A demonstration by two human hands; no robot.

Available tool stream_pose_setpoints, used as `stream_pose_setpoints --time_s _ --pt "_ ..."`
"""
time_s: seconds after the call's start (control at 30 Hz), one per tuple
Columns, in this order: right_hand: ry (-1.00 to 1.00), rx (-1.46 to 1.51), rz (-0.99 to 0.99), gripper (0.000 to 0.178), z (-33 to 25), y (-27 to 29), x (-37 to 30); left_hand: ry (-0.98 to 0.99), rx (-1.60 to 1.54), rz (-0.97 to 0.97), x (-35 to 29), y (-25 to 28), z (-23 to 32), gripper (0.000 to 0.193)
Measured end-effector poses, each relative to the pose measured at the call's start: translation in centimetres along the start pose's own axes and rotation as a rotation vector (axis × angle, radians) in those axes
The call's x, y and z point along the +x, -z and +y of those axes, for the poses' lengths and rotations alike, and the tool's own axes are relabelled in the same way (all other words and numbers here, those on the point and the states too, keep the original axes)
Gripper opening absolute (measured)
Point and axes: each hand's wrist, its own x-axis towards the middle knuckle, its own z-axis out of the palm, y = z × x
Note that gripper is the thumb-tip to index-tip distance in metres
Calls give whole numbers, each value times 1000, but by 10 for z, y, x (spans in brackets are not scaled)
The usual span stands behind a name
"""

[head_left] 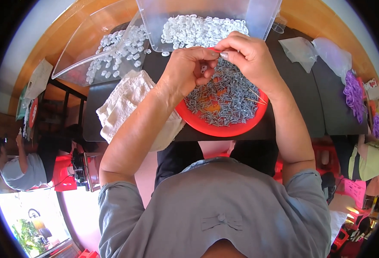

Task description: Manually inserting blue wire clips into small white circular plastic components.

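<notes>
Small white clip (203,69) pinched in left hand (188,71) above red plate (206,127); right hand (247,53) fingertips closed together, contents hidden. Assembly step; next likely needs precise alignment.

Single head-worn fisheye view, looking steeply down from above the wearer's grey-shirted chest, which fills six o'clock. The dark rectangular tabletop (309,99) spans the upper half, close to the lens. The round red plastic plate (223,127) sits just above centre; the clear plastic bin (258,17) lies at twelve o'clock. Straight edges bow toward the black circular rim. No second view is present.
</notes>
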Motion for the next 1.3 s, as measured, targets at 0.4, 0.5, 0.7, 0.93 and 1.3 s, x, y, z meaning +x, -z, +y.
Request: stream_pose_setpoints --time_s 0.4,0.5,0.7,0.93,1.3 --pt "-140 141 -134 14 0 4 0 -24 -26 -53 0 7 -2 9" --pt "-81 74 -115 13 -7 3 0 -21 -41 -53 0 4 -2 10" --pt "-85 90 -114 12 -3 0 -2 -22 -14 -63 2 10 -2 11" --pt "-13 -155 56 11 3 -4 -1 -51 -155 19 0 -2 -5 31" --pt "359 -230 -21 17 4 -33 -2 -75 -246 -96 0 -1 -8 72"
